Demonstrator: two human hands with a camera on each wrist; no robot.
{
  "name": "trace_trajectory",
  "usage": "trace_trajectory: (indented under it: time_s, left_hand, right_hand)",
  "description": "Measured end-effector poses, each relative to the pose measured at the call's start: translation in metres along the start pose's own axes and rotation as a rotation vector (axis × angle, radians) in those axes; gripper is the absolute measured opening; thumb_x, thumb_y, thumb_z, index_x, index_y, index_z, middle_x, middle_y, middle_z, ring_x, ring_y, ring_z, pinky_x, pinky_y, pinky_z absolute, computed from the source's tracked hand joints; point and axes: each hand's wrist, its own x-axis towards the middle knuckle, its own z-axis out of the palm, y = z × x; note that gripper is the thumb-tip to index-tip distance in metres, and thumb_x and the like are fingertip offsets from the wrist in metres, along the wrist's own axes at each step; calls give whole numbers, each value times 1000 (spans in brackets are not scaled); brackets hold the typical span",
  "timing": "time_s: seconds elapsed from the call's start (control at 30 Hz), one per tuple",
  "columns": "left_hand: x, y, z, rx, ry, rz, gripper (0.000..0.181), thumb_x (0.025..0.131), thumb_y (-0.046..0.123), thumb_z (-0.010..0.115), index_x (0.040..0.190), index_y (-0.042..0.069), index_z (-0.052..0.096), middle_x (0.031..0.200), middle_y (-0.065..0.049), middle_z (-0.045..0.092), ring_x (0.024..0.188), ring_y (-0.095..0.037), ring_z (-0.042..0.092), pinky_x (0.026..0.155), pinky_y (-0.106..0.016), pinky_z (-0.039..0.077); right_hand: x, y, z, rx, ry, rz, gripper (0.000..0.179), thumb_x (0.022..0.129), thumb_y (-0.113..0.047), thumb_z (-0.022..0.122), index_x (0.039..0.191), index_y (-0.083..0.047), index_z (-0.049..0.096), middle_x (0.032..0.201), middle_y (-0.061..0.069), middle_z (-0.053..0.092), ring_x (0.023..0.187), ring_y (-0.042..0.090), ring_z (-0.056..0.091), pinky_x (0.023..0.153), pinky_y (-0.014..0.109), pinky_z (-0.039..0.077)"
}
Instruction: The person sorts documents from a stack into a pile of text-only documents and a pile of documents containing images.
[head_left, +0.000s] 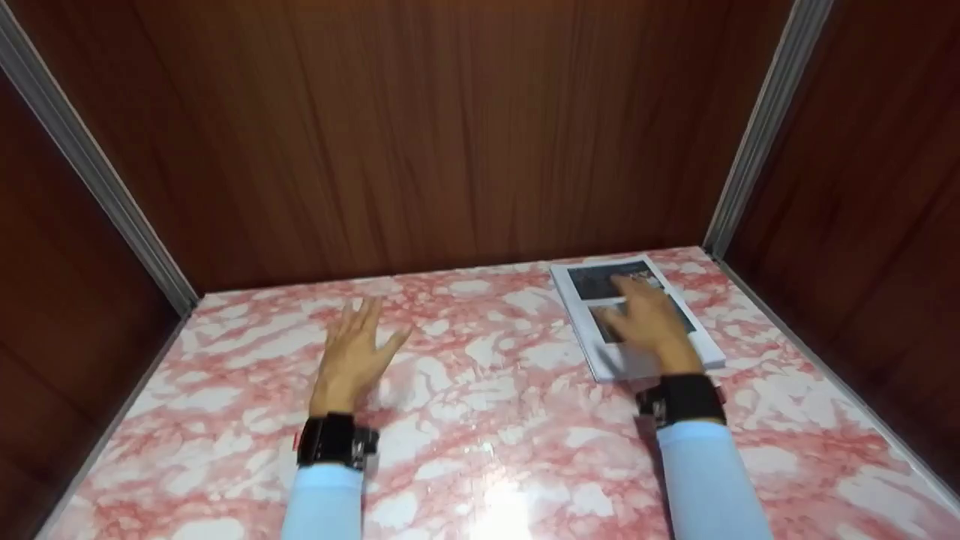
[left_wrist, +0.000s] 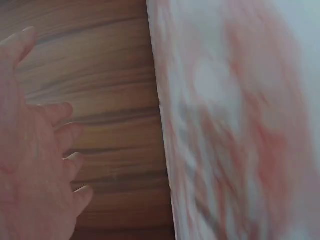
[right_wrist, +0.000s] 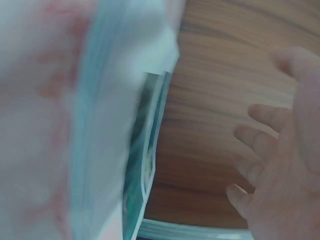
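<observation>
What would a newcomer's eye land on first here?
Probably the marbled red-and-white table, spread across the lower part of the head view. Next comes the paper stack near its far right corner, with the right grip hovering over it. The left grip hangs above the table, left of centre, thumb spread.

Paper stack point(head_left: 596, 286) on table point(head_left: 472, 397), back R, R hand point(head_left: 646, 319) prob. just above, wall point(head_left: 420, 142) behind

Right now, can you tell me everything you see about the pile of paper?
The pile of paper lies flat, turned slightly, on the table near its far right corner. It's white, with layered edges and two dark pictures on top. The right hand is above, partly covering them, apparently not touching.
</observation>
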Motion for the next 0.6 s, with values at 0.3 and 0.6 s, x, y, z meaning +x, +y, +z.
trace_trajectory:
  time_s: [0.3,0.6]
  left_hand:
    - [30,126,65,-585,113,11,28,81,38,66,101,19,63,96,-3,65,88,-20,61,78,-37,51]
    - [18,217,168,-709,105,-53,6,80,11,64,80,10,70,72,0,66,66,-11,60,64,-27,51]
  right_hand:
    - [-13,46,-50,171,286,217,33,90,-27,49,109,-4,62,101,18,65,93,30,59,79,41,43]
    - [-36,91,-30,148,252,499,37,89,-33,46,107,-3,59,107,20,59,100,35,53,84,47,40]
